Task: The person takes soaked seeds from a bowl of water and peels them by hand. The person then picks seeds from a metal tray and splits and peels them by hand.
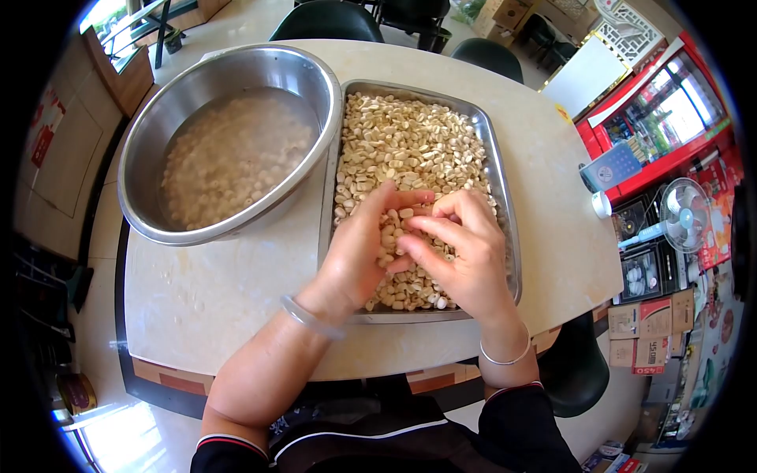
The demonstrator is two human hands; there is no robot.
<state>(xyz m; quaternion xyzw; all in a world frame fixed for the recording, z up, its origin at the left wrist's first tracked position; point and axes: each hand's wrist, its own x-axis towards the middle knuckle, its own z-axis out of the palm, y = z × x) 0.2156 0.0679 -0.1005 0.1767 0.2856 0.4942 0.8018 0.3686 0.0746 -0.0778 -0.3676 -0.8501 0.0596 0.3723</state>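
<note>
We find the pale split seeds [414, 142] spread over most of the s/s tray [410, 317], some whole pcs. among them nr. the wearer's end. The L hand [364, 240] is over the near half of the tray, palm turned inward, fingers curled round a small cluster of seeds. The R hand [473, 248] faces it, thumb & fingers bent inward, tips right at that cluster; we can't tell whether a seed is pinched btwn them.

We note a translucent bangle [311, 317] at the L wrist and a thin silver bangle [507, 361] at the R wrist. Sleeves [524, 422] are dark w/ narrow red & white trim.

Just beside the tray, on its L side, we record a lge. metal basin [303, 83] w/ cloudy water over a bed of round pale pcs. [233, 158]. Both vessels stand on the pale counter [213, 307], which shows a few wet-looking spots nr. its L edge.

Beyond the counter's far edge we see a dark chair [327, 24]; on the R side, a red-framed glass-front cabinet [635, 185], a pale-blue fan [684, 219] & stacked cardboard boxes [654, 331].
</note>
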